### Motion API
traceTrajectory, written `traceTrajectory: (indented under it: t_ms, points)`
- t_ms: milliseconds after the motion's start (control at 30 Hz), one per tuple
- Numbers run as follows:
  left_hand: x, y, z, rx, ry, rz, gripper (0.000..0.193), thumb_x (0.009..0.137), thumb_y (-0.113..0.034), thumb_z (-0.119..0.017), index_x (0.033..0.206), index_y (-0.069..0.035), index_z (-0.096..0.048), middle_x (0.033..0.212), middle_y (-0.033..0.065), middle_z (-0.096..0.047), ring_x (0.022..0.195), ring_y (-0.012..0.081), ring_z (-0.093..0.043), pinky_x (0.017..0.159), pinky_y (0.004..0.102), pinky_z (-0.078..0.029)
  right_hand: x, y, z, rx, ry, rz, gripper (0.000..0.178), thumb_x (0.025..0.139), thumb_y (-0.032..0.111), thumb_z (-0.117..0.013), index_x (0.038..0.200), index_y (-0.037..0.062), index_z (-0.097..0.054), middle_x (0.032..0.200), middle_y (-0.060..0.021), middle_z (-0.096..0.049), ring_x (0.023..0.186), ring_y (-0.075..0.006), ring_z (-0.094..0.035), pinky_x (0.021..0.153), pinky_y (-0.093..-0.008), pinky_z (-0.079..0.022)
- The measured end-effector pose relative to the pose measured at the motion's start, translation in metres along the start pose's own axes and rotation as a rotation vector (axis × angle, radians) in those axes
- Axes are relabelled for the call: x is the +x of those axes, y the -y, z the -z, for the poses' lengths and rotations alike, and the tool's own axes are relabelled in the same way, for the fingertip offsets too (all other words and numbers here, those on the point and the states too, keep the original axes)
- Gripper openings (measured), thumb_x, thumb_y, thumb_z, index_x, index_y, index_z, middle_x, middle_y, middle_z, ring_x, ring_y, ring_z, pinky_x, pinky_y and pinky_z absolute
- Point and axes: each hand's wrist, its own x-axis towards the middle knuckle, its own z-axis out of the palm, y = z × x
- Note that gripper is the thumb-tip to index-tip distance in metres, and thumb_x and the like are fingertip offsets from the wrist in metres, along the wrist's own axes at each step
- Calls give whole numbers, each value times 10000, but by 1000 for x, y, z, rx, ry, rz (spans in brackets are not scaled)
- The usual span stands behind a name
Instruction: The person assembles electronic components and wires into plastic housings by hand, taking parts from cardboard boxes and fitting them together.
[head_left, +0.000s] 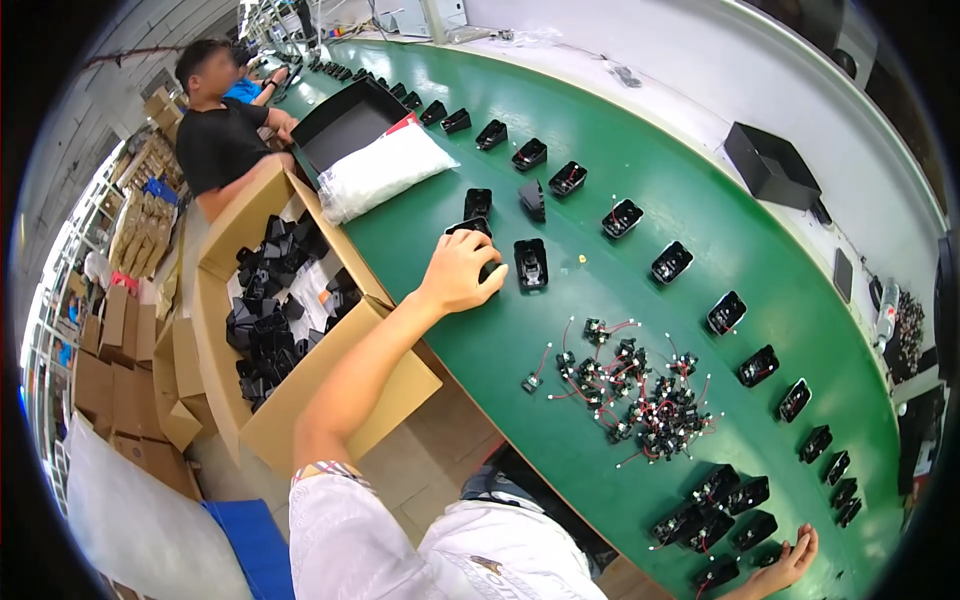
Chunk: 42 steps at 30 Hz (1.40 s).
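Observation:
My left hand (458,272) is closed over a black plastic housing (490,270), mostly hidden under the fingers. Just beyond it stand a black housing (478,204) and another partly behind my fingertips. To its right an open housing (532,264) lies hollow side up, and a further one (533,201) rests tilted. My right hand (792,562) is low at the right, its fingers stretched out with nothing visible in them. Beside it sits a group of black housings (755,530), some with thin wires. Between my hands lies a pile of small parts with red wires (640,390).
An open cardboard box (262,435) of black housings stands at the left. A white plastic bag (385,172) leans on a black tray (345,120). Spaced housings form a curved row along the green table (590,290). A co-worker (225,140) in black stands at the far left.

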Motion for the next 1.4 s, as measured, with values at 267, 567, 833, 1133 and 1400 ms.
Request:
traceTrajectory:
  t_ms: [267, 567, 833, 1133, 1400]
  points:
    - [-3, -4, -2, -67, -260, -64, 259, 861, -136, -654, 1092, -41, -586, 1208, 148, -555, 1111, 346, -589, 949, 425, -490, -7, 12, -6, -108, -62, 16, 215, 908, 141, -655, 1056, -8, -700, 1009, -136, -725, 861, -217, -692, 677, -310, -541]
    - [-46, 79, 91, 188, -560, 374, 223, 752, -124, -607, 953, -34, -645, 948, 162, -656, 930, 342, -639, 824, 428, -513, 4, 7, 2, -184, -113, 70, 186, 911, 130, -654, 1013, -11, -720, 988, -125, -726, 879, -239, -691, 736, -333, -553]
    - [-124, 138, 99, -416, 412, 1252, 1127, 659, -525, -800, 1539, -95, -244, 1363, 274, -532, 1209, 355, -577, 910, 450, -528, 8, -12, 3, -82, -27, 120, 208, 910, 124, -670, 1039, -33, -709, 976, -153, -726, 890, -235, -687, 781, -335, -547]
    - [-144, 142, 73, -358, 352, 1331, 959, 720, -500, -743, 1460, -57, -323, 1259, 230, -576, 980, 350, -662, 625, 463, -589, 9, -19, 3, -143, -17, 87, 187, 907, 140, -688, 1019, -7, -720, 971, -121, -732, 878, -219, -683, 776, -313, -547]
    - [-134, 134, 54, -914, 48, 1391, 672, 844, -329, -661, 1387, -31, -402, 1290, 179, -564, 1031, 329, -648, 739, 509, -579, 8, -12, -2, -89, 65, -52, 225, 928, 149, -654, 1097, 6, -693, 1043, -127, -718, 925, -218, -674, 759, -308, -564]
